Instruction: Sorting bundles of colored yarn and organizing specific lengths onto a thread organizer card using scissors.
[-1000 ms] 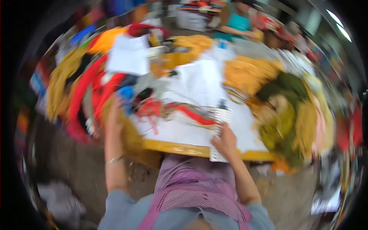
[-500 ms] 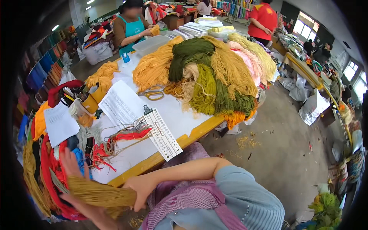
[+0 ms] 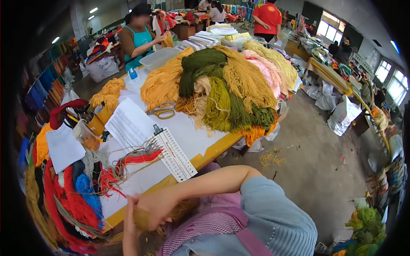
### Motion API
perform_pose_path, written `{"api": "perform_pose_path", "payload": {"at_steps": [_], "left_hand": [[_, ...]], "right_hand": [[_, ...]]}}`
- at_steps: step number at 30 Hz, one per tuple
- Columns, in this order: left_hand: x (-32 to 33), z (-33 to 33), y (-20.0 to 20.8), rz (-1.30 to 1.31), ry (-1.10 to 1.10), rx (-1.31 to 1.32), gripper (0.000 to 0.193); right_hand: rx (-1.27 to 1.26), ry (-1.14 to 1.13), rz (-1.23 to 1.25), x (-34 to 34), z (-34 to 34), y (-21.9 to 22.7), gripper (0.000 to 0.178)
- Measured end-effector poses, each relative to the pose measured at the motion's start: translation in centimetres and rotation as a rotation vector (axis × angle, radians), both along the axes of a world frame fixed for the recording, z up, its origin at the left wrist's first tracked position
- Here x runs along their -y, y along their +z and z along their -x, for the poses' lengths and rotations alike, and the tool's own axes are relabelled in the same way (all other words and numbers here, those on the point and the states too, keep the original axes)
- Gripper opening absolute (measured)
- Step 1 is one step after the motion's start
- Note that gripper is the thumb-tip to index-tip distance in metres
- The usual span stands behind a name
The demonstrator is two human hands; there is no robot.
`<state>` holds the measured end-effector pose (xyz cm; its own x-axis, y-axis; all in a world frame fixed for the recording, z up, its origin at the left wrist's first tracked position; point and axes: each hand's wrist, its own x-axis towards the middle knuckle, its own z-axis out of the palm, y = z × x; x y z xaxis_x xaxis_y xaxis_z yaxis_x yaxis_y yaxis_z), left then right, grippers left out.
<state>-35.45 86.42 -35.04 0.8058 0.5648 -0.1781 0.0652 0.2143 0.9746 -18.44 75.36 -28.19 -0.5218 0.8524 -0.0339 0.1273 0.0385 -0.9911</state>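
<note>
Close to my body at the table's front edge, a hank of olive-gold yarn (image 3: 142,219) is bunched in my hands. My right hand (image 3: 157,205) wraps round it from above, with more of its strands showing under the wrist. My left hand (image 3: 130,215) closes on the hank's left end; its fingers are partly hidden behind the yarn. Just beyond them lies a white card with rows of holes (image 3: 176,154), with red and grey threads (image 3: 139,158) strung from it. Scissors with yellow handles (image 3: 164,112) rest farther back.
A large heap of green and gold yarn hanks (image 3: 230,85) covers the table's far right. Red yarn (image 3: 81,200) and blue yarn (image 3: 89,190) hang at the left edge. Printed sheets (image 3: 129,120) lie mid-table. A person in a teal apron (image 3: 137,45) stands across the table.
The hank has been drawn in and bunched up near my body. My left hand, spread open at its left end before, has moved right and closed against my right hand.
</note>
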Motion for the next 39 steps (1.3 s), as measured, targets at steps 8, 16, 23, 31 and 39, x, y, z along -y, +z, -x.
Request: {"api": "perform_pose_path", "payload": {"at_steps": [8,16,23,31,39], "left_hand": [[-0.1,0.7,2.0,0.626,-0.636,0.195,0.109],[-3.2,2.3,5.2,0.399,-0.591,0.809,0.038],[-2.6,1.2,7.7,0.401,-0.779,0.930,0.035],[-2.6,0.7,7.8,0.290,-0.586,0.841,0.045],[1.4,-1.0,9.2,0.153,-0.404,0.363,0.071]], "right_hand": [[-0.249,-0.157,-0.056,-2.3,-5.6,-2.5,0.042],[-0.246,-0.581,-0.572,0.6,-3.0,-3.8,0.031],[0.126,-0.704,-0.745,6.7,-4.7,-2.6,0.017],[0.080,-1.214,-0.131,19.6,-10.6,-1.5,0.016],[0.661,-1.232,-0.142,19.5,-11.6,-0.2,0.058]]}}
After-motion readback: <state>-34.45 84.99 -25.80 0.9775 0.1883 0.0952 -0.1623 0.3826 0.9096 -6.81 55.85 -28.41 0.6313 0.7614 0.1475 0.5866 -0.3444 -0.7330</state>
